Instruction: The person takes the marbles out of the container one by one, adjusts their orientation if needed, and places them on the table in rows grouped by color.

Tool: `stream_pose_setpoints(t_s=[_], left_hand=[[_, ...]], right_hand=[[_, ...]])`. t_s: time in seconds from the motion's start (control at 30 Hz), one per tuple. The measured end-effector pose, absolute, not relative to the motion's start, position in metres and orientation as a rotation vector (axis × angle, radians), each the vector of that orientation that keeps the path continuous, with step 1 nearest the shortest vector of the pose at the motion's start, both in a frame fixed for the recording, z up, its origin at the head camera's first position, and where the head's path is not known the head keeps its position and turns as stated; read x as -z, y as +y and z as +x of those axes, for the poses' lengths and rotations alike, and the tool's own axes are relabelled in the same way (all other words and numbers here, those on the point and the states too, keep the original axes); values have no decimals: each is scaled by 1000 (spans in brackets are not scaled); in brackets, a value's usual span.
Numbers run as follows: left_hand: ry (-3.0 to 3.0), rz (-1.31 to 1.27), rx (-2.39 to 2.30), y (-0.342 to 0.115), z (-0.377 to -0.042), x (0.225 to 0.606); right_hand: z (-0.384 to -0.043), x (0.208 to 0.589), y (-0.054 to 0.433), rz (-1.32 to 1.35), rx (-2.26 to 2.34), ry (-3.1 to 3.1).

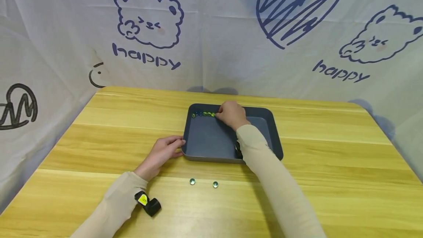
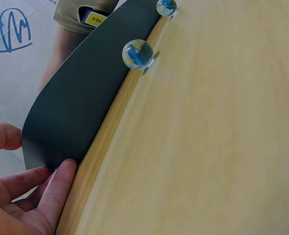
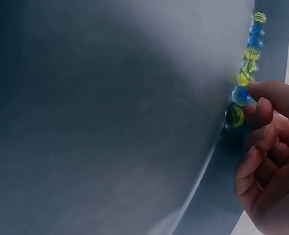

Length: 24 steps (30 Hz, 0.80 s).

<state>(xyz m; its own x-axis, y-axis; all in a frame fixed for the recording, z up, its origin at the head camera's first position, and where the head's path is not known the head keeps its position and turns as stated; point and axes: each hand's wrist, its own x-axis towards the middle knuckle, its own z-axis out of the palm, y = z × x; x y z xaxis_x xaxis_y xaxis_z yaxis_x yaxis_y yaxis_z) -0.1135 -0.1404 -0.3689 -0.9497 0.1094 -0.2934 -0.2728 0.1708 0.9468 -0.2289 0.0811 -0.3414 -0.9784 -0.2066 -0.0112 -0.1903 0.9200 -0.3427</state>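
Note:
A dark grey rectangular tray [image 1: 211, 139] lies on the table. Its front left corner is held by my left hand [image 1: 164, 151], thumb at the rim and fingers against the outer wall [image 2: 81, 93]. Inside, along the far wall, glass marbles [image 1: 205, 114] with yellow-green and blue swirls form a row. My right hand [image 1: 232, 114] reaches over the tray to the right end of this row. Thumb and index finger pinch a blue marble [image 3: 241, 95] there; a green marble [image 3: 235, 116] sits close beside the fingers. The right forearm hides part of the tray in the head view.
Two loose marbles, one on the left [image 1: 192, 181] and one on the right [image 1: 215, 184], rest on the wooden table [image 1: 109, 135] in front of the tray. Behind the table hangs a white cloth [image 1: 221, 54] with drawings. A black strapped device [image 1: 148, 203] is on the left wrist.

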Motion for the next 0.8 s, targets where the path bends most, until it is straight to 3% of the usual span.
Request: stream_pose_setpoints(t_s=[0.33, 0.8], left_hand=[[2154, -153, -1844, -140, -115, 371], [2173, -133, -1840, -140, -114, 370]], right_hand=[[-230, 344, 81, -283, 587, 2988], [-232, 339, 99, -318, 1173, 2676]])
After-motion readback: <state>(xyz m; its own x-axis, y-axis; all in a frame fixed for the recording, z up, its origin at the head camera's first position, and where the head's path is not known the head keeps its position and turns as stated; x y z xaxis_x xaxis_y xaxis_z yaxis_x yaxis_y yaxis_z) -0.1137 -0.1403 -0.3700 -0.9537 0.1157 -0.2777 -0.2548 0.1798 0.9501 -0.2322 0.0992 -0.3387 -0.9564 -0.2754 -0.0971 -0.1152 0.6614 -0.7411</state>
